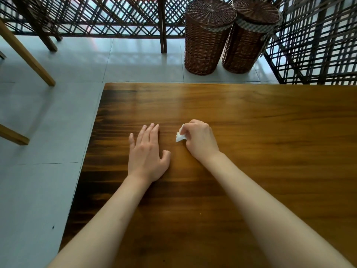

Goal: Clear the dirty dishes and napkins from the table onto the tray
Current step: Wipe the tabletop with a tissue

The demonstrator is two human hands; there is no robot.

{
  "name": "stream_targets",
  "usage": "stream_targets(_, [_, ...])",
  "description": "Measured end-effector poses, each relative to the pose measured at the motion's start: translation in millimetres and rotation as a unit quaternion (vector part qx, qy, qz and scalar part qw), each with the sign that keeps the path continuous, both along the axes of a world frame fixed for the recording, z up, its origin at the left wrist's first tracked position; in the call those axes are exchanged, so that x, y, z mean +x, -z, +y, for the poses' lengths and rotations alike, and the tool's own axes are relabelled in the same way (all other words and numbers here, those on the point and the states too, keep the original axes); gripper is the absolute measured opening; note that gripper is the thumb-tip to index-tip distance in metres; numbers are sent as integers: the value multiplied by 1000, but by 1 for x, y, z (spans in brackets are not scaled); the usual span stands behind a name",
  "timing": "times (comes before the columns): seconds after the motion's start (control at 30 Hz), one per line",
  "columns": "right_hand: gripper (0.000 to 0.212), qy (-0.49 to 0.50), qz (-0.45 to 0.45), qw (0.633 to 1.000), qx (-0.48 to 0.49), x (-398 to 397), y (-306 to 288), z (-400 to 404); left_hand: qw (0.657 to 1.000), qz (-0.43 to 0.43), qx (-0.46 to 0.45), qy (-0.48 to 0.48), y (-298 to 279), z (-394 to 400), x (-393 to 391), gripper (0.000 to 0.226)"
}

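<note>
My right hand has its fingers curled round a small crumpled white napkin, pressed low against the wooden table near its middle. A corner of the napkin sticks out to the left of my fingers. My left hand lies flat on the tabletop with straight fingers, a short way left of the napkin and not touching it. No tray and no dishes are in view.
The table's left edge drops to a grey tiled floor. Two tall lidded wicker baskets stand beyond the far edge by a dark lattice screen. Wooden chair legs are at the far left.
</note>
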State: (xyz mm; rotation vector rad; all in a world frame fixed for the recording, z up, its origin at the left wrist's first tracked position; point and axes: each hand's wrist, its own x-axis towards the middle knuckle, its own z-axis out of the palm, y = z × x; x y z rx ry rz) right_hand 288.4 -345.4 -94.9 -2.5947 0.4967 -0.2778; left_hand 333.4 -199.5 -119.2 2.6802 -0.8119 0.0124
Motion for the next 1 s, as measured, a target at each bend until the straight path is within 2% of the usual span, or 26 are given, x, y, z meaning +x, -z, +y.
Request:
stream_targets(0.23, [14, 22, 2, 1000, 9, -32, 2, 14, 1000, -1, -5, 0, 3, 0, 2, 65])
stream_targets(0.43, [17, 62, 15, 995, 72, -75, -4, 21, 1000, 9, -24, -12, -11, 15, -22, 58])
stream_targets(0.7, [17, 72, 31, 993, 84, -160, -17, 33, 998, 49, -36, 1, -33, 47, -127, 58])
stream_targets(1.0, [16, 41, 37, 994, 89, -265, -41, 54, 997, 63, -13, -47, -63, 73, -242, 58])
